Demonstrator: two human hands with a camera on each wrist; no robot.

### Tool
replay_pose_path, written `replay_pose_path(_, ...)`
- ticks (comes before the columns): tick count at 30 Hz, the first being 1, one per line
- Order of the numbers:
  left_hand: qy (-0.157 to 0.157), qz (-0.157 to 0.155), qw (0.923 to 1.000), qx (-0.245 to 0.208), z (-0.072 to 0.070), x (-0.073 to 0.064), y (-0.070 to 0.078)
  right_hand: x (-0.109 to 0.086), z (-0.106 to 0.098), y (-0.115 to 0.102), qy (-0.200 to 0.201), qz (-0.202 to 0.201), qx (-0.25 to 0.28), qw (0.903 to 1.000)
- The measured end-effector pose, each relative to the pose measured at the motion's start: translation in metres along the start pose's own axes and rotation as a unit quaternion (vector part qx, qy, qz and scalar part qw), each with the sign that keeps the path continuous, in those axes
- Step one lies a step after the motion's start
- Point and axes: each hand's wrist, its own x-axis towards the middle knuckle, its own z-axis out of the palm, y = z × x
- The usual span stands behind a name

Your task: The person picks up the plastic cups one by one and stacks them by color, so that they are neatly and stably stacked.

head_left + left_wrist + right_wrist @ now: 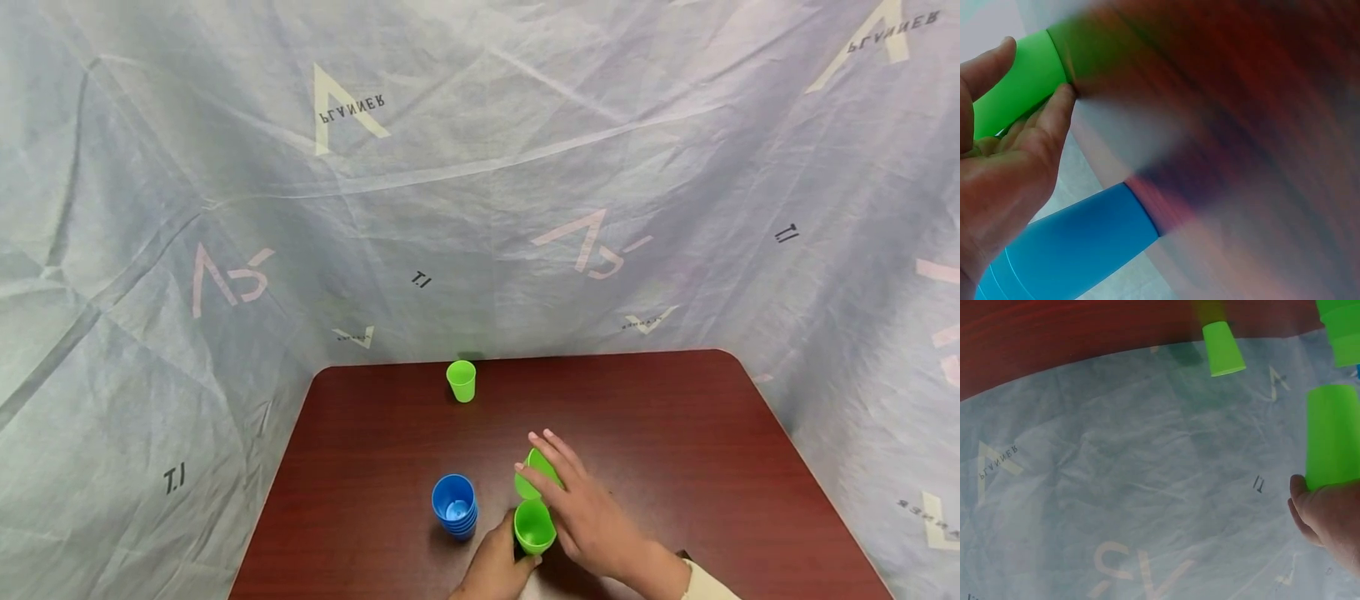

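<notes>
In the head view my left hand (495,562) grips a green cup (534,537), thumb on one side and fingers on the other. Stepped edges in the right wrist view show it as a stack of green cups (1344,331). My right hand (592,517) holds another green cup (527,485), tilted, just beyond that stack; the hand partly covers it. The right thumb is hidden in the head view. Left of my left hand stands a stack of blue cups (454,504), mouths up.
One more green cup (462,381) stands upright near the far edge of the dark red wooden table (360,450). Grey printed cloth (480,208) hangs behind the table and along both sides.
</notes>
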Motion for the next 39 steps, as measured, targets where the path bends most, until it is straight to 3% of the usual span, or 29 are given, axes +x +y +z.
replay_pose_path(18, -0.026, -0.029, 0.9992, -0.008, -0.004, 0.002, 0.001, -0.007, 0.004, -0.004, 0.010, -0.046, 0.032, 0.9984)
replay_pose_path(25, -0.023, -0.017, 0.9996, -0.008, -0.004, 0.002, 0.002, -0.010, 0.010, -0.006, -0.029, -0.031, 0.045, 0.9981)
replay_pose_path(31, -0.019, -0.007, 0.9998, -0.010, -0.003, 0.001, 0.001, -0.014, 0.018, -0.006, -0.033, -0.030, 0.054, 0.9975)
replay_pose_path(39, -0.035, -0.030, 0.9985, -0.030, -0.004, 0.000, 0.000, -0.023, 0.033, -0.005, -0.043, -0.015, 0.080, 0.9958)
